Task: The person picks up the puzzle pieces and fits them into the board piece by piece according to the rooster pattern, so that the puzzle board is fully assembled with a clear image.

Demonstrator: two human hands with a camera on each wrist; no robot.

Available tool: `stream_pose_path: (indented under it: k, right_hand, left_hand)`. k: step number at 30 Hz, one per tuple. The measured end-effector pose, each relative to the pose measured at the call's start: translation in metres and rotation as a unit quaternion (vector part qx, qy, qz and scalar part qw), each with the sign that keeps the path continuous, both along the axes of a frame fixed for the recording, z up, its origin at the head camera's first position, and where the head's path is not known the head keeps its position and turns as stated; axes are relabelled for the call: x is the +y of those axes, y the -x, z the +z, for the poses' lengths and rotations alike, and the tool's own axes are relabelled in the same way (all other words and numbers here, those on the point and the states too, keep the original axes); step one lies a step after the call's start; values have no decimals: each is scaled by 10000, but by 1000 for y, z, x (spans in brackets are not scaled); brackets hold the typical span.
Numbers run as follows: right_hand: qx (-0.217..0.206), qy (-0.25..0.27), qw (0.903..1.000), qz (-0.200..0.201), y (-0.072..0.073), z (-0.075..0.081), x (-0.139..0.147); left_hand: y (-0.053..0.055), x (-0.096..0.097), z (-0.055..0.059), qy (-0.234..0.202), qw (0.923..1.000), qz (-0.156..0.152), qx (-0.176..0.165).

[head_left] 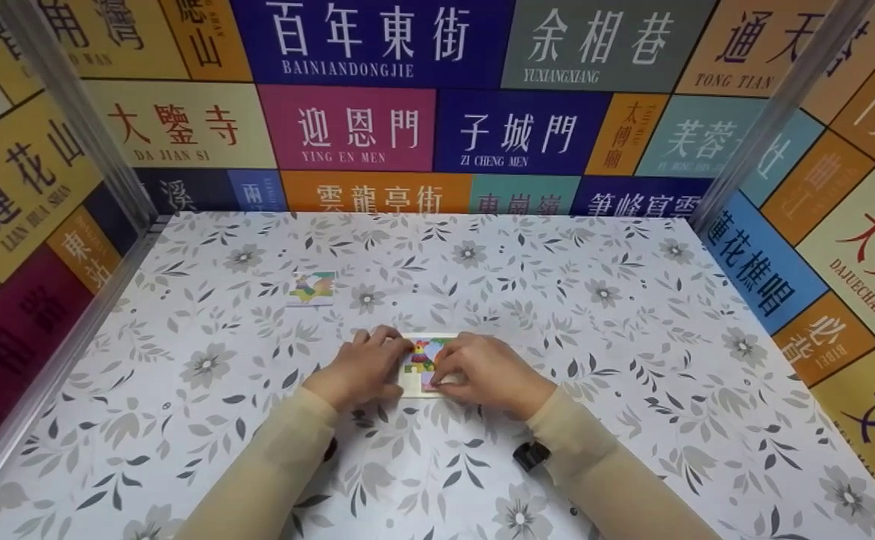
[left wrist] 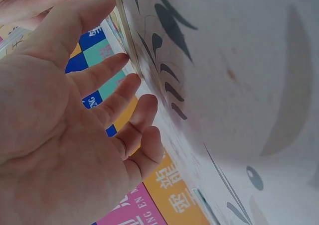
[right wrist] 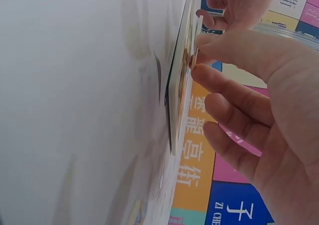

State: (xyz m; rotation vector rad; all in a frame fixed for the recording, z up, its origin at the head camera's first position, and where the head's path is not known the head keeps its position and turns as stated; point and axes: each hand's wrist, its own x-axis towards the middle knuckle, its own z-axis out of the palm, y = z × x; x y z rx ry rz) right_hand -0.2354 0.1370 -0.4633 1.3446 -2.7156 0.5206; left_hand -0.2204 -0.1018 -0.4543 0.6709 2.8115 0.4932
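A small jigsaw puzzle board with a light frame and a colourful rooster picture lies on the table between the two hands. My left hand rests at its left side; in the left wrist view the thumb and fingertips touch the board's edge without curling round it. Above the lower part of the board, my right hand pinches a thin puzzle piece between thumb and index finger. The piece looks pinkish from the head view and is partly hidden by the fingers. The board's right side is covered by the right hand.
Farther back on the left lies another colourful picture puzzle section, apart from the board. A white tablecloth with grey flowers covers the table. Coloured panels with large characters stand behind and along both sides.
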Motion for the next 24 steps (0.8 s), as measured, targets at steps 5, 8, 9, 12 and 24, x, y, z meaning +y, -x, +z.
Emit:
stream_pose_path:
  k: [5, 8, 9, 12, 24]
  right_hand:
    - [202, 12, 9997, 133, -2, 0, -8]
    - [253, -26, 9994, 228, -1, 1, -13]
    - [254, -55, 9993, 251, -1, 1, -14]
    - [235, -198, 9992, 255, -1, 2, -19]
    - [143, -361, 9992, 40, 1, 2, -27]
  left_hand:
    - [1, 0, 1, 69, 9999, 65, -36]
    - [0, -1, 0, 71, 9999, 97, -33]
    - [0, -1, 0, 69, 9999, 99, -34]
    - [-1, -1, -1, 64, 9999, 81, -11]
    - [0, 1, 0, 59, 9999, 78, -60]
